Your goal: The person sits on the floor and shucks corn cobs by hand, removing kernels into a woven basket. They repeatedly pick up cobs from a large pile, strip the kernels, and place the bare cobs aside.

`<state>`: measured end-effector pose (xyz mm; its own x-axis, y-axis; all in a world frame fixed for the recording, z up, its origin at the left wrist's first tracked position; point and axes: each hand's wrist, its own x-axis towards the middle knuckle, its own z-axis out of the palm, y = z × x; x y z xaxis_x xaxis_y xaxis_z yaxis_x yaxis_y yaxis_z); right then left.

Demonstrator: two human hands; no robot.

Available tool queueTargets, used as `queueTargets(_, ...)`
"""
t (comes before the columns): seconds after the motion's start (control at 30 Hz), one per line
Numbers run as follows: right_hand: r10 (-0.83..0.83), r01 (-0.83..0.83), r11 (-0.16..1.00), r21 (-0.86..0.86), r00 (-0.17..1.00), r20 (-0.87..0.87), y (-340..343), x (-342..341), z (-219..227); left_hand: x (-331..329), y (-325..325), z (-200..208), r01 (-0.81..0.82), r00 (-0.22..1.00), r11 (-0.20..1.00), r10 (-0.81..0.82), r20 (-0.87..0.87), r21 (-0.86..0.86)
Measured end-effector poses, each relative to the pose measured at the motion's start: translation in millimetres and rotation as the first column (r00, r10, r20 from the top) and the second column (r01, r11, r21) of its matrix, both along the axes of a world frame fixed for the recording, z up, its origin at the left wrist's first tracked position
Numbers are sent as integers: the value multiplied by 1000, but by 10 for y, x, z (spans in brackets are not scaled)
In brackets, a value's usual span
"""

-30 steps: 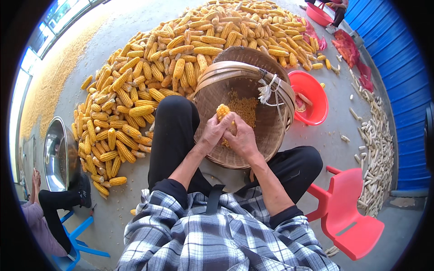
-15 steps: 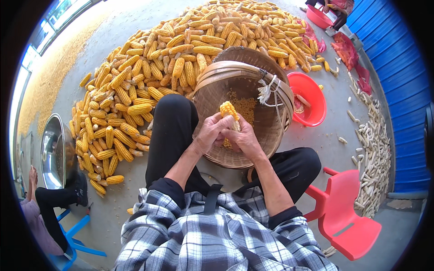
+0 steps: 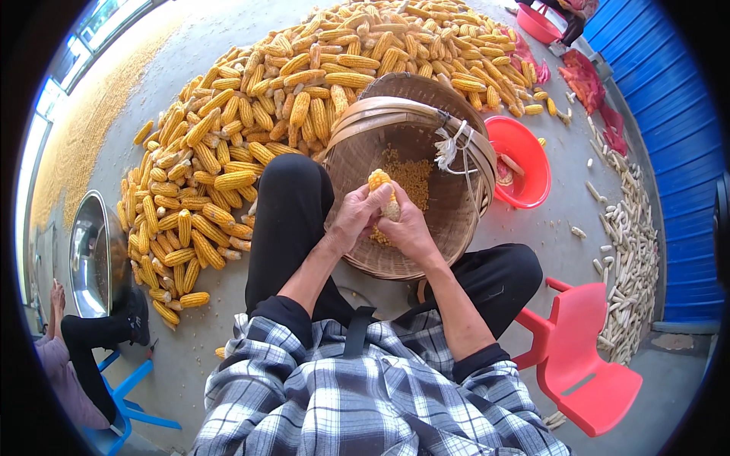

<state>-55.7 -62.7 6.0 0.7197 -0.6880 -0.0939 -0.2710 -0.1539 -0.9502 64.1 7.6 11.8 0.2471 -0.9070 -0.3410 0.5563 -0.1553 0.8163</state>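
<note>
Both of my hands grip one corn cob point(image 3: 379, 179) over a woven basket point(image 3: 350, 156) between my knees. Yellow kernels cover the cob's upper end, while a paler, stripped part shows between my fingers. My left hand point(image 3: 356, 216) wraps its left side, thumb lying along the cob. My right hand point(image 3: 409, 228) is closed round the lower right, its thumb pressed against the bare part. Loose kernels point(image 3: 409, 182) lie on the basket's bottom. White string point(image 3: 450, 148) is tied to the basket's handle. My fingers hide the cob's lower end.
A heap of corn ears point(image 3: 228, 152) spreads ahead and left. Right of the basket stands a red basin point(image 3: 528, 156); stripped cobs point(image 3: 631, 258) lie beyond it. A red chair point(image 3: 578, 349) is at right. One person sits by a metal bowl point(image 3: 95, 258), another at the far right.
My right thumb has shifted on the cob, and more of its stripped part now shows. Both hands stay over the basket. The view has shifted slightly.
</note>
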Motion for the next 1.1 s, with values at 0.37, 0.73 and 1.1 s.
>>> queueTargets(0.37,13,-9,1000,-25,987,158,-12,-3,-290,-27,-28,-154,20,997,1000,-21,79,16)
queueTargets(0.73,24,-49,992,117,978,205,-15,-15,-190,-15,-11,-115,-4,999,1000,4,-44,-13)
queueTargets(1.1,5,-50,975,217,979,205,17,20,-212,-37,3,-143,-58,994,998,58,92,-2)
